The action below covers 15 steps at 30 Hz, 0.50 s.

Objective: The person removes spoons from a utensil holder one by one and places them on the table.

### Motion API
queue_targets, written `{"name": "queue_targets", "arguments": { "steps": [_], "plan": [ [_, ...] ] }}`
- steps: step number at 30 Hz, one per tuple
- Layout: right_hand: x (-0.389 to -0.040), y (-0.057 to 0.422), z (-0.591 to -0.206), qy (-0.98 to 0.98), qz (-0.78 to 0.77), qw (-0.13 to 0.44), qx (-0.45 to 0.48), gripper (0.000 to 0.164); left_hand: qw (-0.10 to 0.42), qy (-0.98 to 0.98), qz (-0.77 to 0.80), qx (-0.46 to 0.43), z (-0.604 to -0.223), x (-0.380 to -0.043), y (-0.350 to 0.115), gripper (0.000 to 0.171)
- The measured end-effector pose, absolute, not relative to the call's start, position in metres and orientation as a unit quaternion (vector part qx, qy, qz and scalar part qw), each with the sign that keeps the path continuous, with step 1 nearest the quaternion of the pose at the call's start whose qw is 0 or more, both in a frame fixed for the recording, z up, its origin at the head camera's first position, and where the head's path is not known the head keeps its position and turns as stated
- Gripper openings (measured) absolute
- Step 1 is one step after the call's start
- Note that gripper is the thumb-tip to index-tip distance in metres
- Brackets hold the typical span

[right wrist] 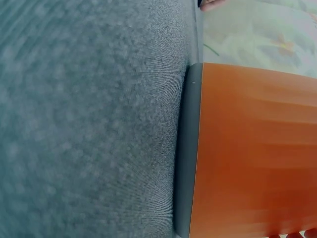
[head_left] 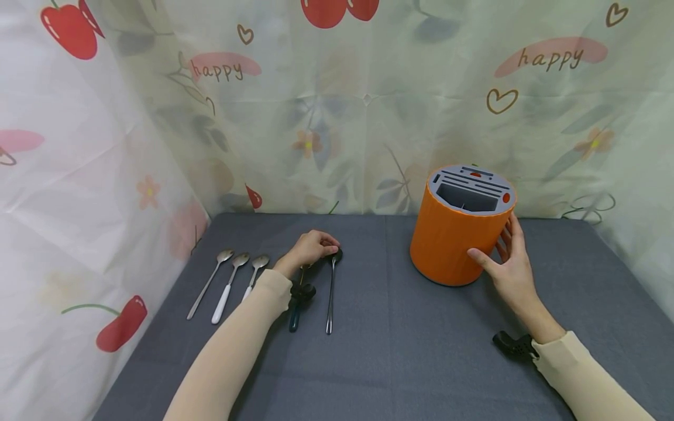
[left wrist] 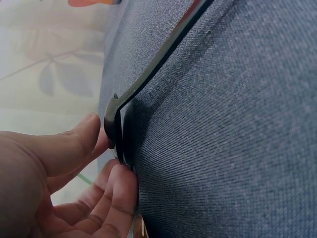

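In the head view, my left hand [head_left: 310, 248] is at the bowl of a metal spoon [head_left: 330, 298], which lies lengthwise on the grey cloth. The left wrist view shows the thumb and fingers around the bowl end of the spoon [left wrist: 116, 124], in a pinch. My right hand [head_left: 513, 275] holds the lower right side of an orange cylindrical knife block [head_left: 447, 240], thumb in front and fingers behind. Its grey top has slots and one large opening. The block stands upright; the right wrist view shows its dark base on the cloth.
Left of my left hand lie a plain metal spoon [head_left: 206, 286] and two white-handled spoons, one [head_left: 222, 301] fully visible, the other partly behind the sleeve. Beneath the left wrist lies a dark green-handled utensil [head_left: 295, 316], its upper end mostly hidden. A patterned curtain [head_left: 347, 146] hangs behind.
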State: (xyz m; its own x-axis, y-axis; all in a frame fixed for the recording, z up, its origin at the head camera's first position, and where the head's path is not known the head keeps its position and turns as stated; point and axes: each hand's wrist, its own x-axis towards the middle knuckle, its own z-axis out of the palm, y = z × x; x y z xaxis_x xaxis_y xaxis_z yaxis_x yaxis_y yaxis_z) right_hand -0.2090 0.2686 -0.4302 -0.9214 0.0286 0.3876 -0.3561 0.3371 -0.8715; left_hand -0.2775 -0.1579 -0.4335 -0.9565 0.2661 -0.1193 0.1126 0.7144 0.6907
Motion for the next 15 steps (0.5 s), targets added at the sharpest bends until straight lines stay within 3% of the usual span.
{"name": "queue_targets", "arguments": {
  "steps": [7,15],
  "plan": [
    [-0.208,0.272,-0.424,-0.784,0.582,0.184,0.109,0.095,0.100,0.919,0.364,0.114,-0.433,-0.277,-0.159,0.032],
    [-0.192,0.282,-0.388,-0.729,0.603,0.295,0.133,0.082,0.041,0.921,0.351,0.165,-0.419,-0.268,-0.160,0.038]
  ]
}}
